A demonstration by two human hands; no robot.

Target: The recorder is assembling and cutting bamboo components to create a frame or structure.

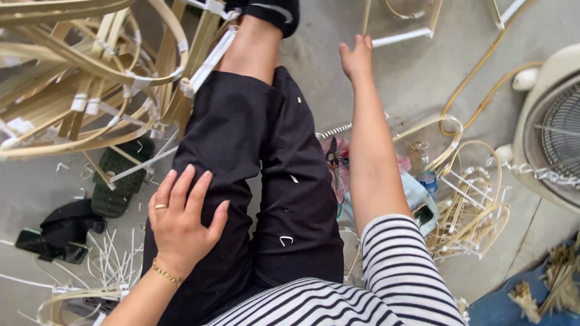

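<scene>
Right hand (pixel 356 58) is stretching out toward twelve o'clock, arm fully extended over the concrete floor (pixel 417 72). Fingers are lying loosely together, slightly curled, gripping nothing.

Nearest thing to those fingertips: a pale bamboo strip frame (pixel 402 37) with white tape at its joints, lying on the floor just beyond the hand at about one o'clock. Its nearer rail is running roughly nine-to-three, tilting up a little toward three; a thin upright strip is rising from its left end toward twelve. Hand and frame are appearing apart, not touching, though the gap is hard to judge from this height.

Left hand (pixel 181 220) is resting flat on the left thigh of the black trousers (pixel 254 157), fingers spread moderately and pointing toward twelve to one, holding nothing. A gold ring and a bracelet are showing on it. This hand is well away from the frame; the right one is clearly nearer.

Surroundings:
- big bundle of taped bamboo strips (pixel 84 78) at ten o'clock, long axes mostly nine-to-three
- dark green sandal (pixel 121 178) at nine
- pliers (pixel 331 158) beside the right forearm, long axis twelve-to-six
- white floor fan (pixel 553 133) at three
- loose curved strips (pixel 471 205) at four
</scene>
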